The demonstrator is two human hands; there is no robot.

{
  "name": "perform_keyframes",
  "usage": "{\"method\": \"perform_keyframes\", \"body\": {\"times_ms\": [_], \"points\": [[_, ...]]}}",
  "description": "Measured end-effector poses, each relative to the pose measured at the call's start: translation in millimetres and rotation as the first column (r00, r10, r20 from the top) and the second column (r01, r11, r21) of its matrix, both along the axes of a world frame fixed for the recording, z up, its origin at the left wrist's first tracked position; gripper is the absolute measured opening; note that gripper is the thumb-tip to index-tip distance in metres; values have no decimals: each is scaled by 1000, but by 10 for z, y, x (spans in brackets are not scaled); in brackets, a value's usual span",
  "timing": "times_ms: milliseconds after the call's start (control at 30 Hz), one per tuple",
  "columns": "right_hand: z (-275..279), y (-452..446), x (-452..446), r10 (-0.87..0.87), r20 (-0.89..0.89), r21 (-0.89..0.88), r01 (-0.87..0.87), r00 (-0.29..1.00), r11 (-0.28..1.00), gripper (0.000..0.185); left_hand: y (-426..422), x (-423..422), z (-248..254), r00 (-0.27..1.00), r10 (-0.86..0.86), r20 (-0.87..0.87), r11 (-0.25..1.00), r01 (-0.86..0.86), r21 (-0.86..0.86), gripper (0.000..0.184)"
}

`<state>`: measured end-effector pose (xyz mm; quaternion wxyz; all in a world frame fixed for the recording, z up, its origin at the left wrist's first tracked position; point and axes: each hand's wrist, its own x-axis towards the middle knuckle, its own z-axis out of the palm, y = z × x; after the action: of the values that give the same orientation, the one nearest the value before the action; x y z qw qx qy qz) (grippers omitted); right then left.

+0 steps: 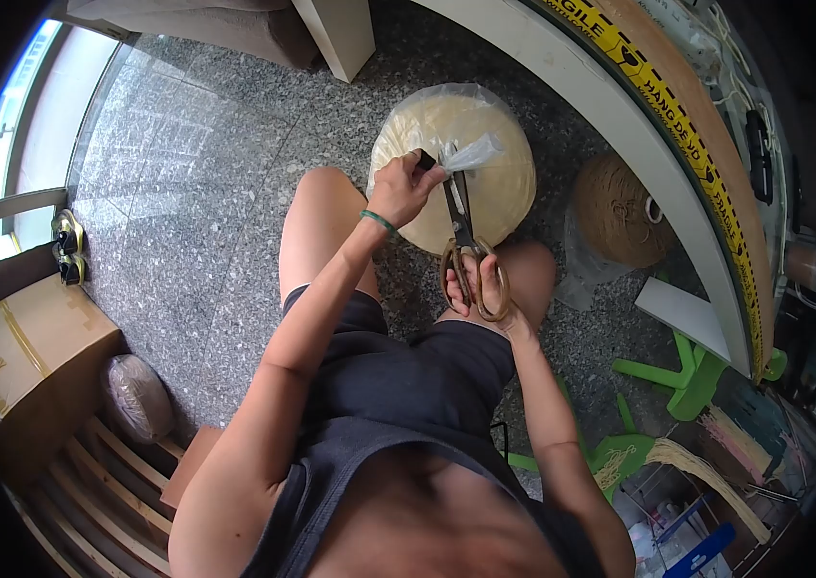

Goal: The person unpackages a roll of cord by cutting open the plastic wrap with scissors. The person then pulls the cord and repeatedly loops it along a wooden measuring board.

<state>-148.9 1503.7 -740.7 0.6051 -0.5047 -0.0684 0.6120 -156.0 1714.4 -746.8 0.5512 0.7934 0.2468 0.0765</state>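
Note:
A large round pale-yellow bundle wrapped in a clear plastic bag (502, 197) sits on the floor in front of my knees. Over its upper part, my left hand (404, 193) is closed, pinching the bag's gathered neck. A small black piece (426, 160) shows at those fingertips; its kind is unclear. My right hand (491, 287) grips the scissors (463, 229) by their brown loop handles. Their dark blades point away from me, reaching up to the gathered plastic beside my left fingers. Whether the blades touch the plastic cannot be made out.
A large ball of brown twine (624, 214) lies right of the bundle. Beyond it curves a white-edged table (562, 53) with yellow fragile tape (687, 135). A green stool (687, 380) stands at lower right, a cardboard box (37, 337) and slatted wooden bench (109, 462) at left.

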Motion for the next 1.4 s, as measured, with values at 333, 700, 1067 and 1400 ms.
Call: {"method": "perform_keyframes", "body": {"times_ms": [333,700,1067,1400], "points": [[64,-125,23,-25,-19,-100,23,1000,995,73,30,-24,-51,999,-34,-19,969,29,-246,28],[138,-177,124,62,70,-117,-53,996,992,73,303,-217,-138,994,-2,111,909,48,-414,30],[778,-765,97,-80,-4,-42,79,997,996,89,105,-277,186,974,-224,-11,932,211,-294,49],[782,-1679,701,-736,119,-272,735,666,622,74,-18,-135,312,967,-252,38,874,210,438,35]]}}
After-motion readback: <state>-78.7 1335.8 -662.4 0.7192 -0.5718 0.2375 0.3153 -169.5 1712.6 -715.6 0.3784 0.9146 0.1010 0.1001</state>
